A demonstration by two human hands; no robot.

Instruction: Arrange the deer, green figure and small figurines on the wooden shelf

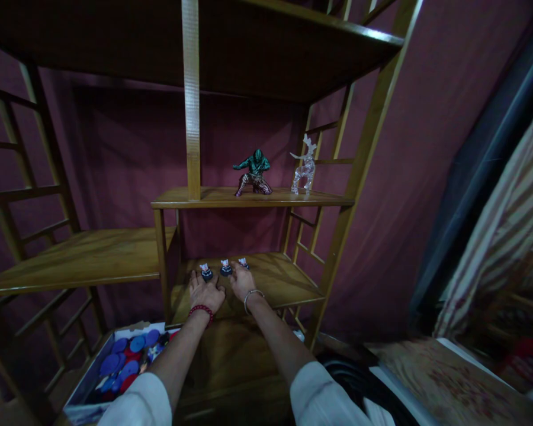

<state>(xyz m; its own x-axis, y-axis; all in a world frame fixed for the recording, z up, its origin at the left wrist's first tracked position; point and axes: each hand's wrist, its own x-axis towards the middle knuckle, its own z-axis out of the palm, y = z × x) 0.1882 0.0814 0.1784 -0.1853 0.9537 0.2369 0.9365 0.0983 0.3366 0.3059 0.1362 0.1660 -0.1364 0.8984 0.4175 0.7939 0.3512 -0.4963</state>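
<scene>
Three small figurines with white heads and dark round bases stand in a row on the lower shelf: a left figurine (206, 272), a middle figurine (225, 268) and a right figurine (243, 262). My left hand (206, 293), with a red bead bracelet, rests at the left figurine, its fingers spread on either side of the base. My right hand (243, 283), wearing a pale bangle, has its fingers drawn together at the right figurine and hides its base. The fingertips also come close to the middle figurine.
The wooden shelf unit (253, 201) holds a green-and-purple crouching figure (254, 171) and a clear figure (305, 168) above my hands. A box (84, 408) of blue and red pieces stands below left. An upright post (192, 106) rises from the upper shelf.
</scene>
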